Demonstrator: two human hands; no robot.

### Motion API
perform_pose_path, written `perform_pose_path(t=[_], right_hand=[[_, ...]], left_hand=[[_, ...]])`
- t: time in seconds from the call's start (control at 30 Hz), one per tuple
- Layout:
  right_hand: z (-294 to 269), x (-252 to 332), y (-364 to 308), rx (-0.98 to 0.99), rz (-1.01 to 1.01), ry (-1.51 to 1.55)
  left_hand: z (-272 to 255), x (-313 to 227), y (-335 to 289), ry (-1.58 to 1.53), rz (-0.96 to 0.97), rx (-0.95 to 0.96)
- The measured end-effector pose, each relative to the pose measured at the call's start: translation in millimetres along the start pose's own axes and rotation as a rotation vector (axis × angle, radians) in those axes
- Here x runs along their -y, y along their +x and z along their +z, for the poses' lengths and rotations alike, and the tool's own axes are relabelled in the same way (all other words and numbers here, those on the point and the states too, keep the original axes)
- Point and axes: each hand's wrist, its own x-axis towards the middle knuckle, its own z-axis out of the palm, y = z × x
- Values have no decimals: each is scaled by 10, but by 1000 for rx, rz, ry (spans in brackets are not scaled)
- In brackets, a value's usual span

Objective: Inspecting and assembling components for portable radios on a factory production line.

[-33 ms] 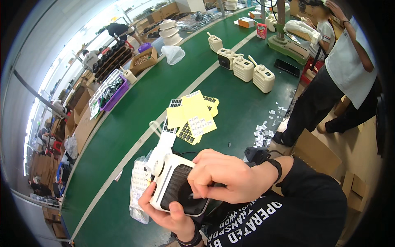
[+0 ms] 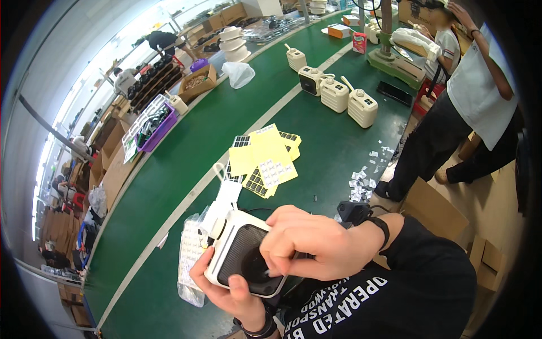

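Note:
A cream portable speaker (image 2: 241, 253) with a dark mesh grille is tilted in my left hand (image 2: 243, 302). My left thumb presses the lower edge of its front, while the fingers wrap round the side and back. Bent over the grille, my right hand (image 2: 310, 243) has its thumb and fingers pinched together. A small pale bit shows at those fingertips, too hidden to name. Beyond the speaker lie yellow sticker sheets (image 2: 262, 152) and black-and-white label sheets (image 2: 257, 185). A clear plastic bag with label sheets (image 2: 191, 263) lies to the left of the speaker.
Several cream speakers (image 2: 334, 95) stand farther along the green table (image 2: 192, 152). Small paper scraps (image 2: 361, 183) lie near the right edge, and a dark phone (image 2: 395, 92) beyond them. At left is a purple basket (image 2: 158, 130) of parts. A person (image 2: 474, 107) stands at right.
My right fingers have shifted very slightly to the right over the grille. My left hand keeps its hold on the speaker.

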Motion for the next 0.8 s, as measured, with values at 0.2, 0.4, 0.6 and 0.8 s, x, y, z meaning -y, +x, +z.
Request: perform_pose_path(t=[0.2, 0.4, 0.6, 0.8], right_hand=[[-109, 126, 64, 89, 269, 60], [-70, 124, 115, 86, 265, -27], [-61, 107, 99, 66, 229, -72], [-54, 102, 79, 50, 219, -106]], left_hand=[[40, -70, 36, -108, -102, 30], [75, -87, 11, -93, -104, 24], [74, -69, 5, -94, -111, 31], [63, -36, 0, -91, -119, 50]])
